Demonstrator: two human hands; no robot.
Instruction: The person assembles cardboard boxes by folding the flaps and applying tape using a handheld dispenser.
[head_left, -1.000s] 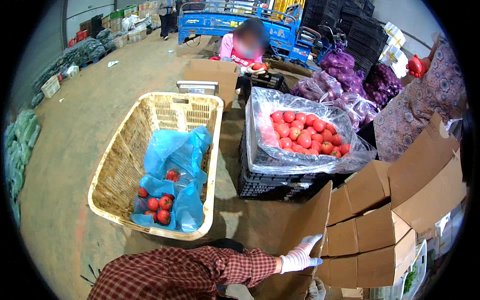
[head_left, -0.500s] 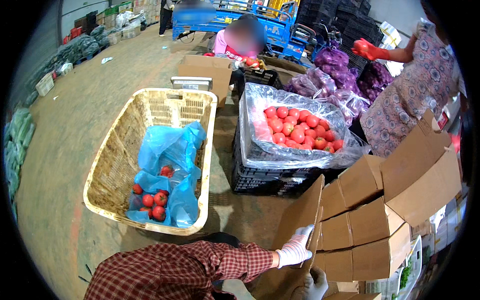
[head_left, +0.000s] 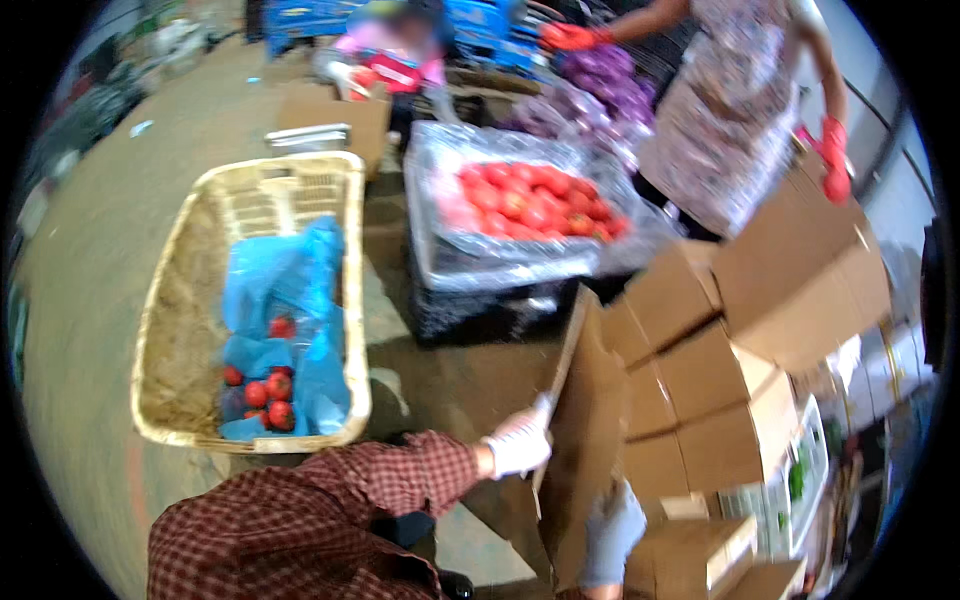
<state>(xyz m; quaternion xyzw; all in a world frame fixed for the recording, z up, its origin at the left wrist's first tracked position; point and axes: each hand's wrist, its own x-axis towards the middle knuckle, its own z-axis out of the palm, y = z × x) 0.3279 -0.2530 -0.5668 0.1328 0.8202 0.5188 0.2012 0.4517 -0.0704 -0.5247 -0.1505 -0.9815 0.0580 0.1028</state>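
L hand (head_left: pixel 520 443), white glove, is clamped on the edge of a flat cardboard box (head_left: pixel 585 430) at lower centre; R hand (head_left: pixel 612 530), grey glove, is on the box's lower face, grip can't tell. Best to hold both edges firm and keep the panel square while opening it. Wicker basket (head_left: pixel 200 300), left: blue bag w/ a few tomatoes. Black crate (head_left: pixel 480 310), upper centre: plastic liner, many tomatoes.

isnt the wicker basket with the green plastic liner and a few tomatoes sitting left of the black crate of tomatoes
Nearly. The head view shows the liner in the wicker basket is blue, not green. The rest holds: a few tomatoes lie in it, left of the black crate of tomatoes.
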